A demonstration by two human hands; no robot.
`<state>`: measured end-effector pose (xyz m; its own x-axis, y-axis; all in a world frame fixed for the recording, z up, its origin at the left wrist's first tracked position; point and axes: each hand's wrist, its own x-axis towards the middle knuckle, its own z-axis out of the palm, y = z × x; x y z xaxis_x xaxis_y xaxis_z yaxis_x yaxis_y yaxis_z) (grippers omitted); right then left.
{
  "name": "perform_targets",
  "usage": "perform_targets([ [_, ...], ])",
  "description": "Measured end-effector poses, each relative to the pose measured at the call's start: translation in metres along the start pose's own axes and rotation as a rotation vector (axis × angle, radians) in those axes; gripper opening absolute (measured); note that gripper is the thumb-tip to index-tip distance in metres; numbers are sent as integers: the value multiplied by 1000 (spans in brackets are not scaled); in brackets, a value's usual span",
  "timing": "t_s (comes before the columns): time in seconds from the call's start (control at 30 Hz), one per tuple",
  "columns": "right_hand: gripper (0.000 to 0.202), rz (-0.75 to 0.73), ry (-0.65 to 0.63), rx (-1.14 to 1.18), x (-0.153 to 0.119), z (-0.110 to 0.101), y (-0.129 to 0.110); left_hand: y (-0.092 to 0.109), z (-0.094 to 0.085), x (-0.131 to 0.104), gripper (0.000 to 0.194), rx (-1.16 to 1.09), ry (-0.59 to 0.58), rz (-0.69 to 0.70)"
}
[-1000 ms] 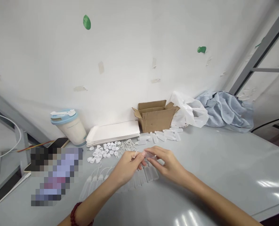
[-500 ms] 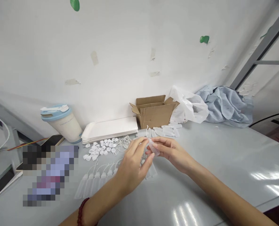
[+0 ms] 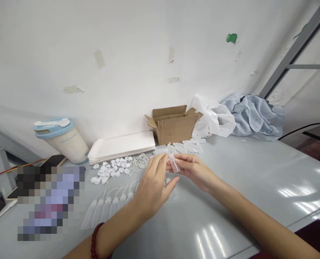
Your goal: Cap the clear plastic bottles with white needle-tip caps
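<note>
The right hand (image 3: 197,170) has its fingers clamped on a clear tube (image 3: 175,165); the left hand (image 3: 152,185), thumb and fingers apart, nears its far end. A light, steady hold should avoid squashing it.

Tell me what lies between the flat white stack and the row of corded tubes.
In the head view, a pile of small white caps lies there, with a tangle of pale cords just to its right.

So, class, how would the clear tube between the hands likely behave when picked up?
The tube is probably light, since its plastic looks thin and see-through. It seems fairly stiff, its sides straight between the left hand and right hand. Its smooth, shiny surface may be slippery.
</note>
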<state>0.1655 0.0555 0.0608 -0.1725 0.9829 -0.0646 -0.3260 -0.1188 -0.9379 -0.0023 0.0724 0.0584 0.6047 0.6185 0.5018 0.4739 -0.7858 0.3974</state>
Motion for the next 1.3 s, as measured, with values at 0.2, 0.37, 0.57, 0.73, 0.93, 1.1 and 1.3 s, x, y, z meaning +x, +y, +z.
perform_targets([
  [0.2, 26, 56, -108, 87, -2, -4, -2, -8, -2, 13, 47, -31, 3, 63],
  [0.37, 24, 52, -74, -22, -2, -3, -4, -4, 0, 11, 40, -34, 5, 87],
  [0.57, 29, 11, 40, -321, 0, -4, -5, -1, 1, 9, 44, 3, -74, 105],
  [0.73, 27, 119, -59, -532, 1, -15, -12, 6, 1, 3, 44, -16, -120, 57],
  [0.93, 17, 194, -164, -696, 0, -24, -13, 17, 8, -4, 34, 41, -335, -26],
  [1.1, 13, 202, -155, -792, 3, -24, -5, 16, 15, -4, 27, 105, -444, -64],
  [1.3, 12, 206, -172, -845, 3, -23, -5, 13, 15, -7, 28, 107, -465, -73],
])
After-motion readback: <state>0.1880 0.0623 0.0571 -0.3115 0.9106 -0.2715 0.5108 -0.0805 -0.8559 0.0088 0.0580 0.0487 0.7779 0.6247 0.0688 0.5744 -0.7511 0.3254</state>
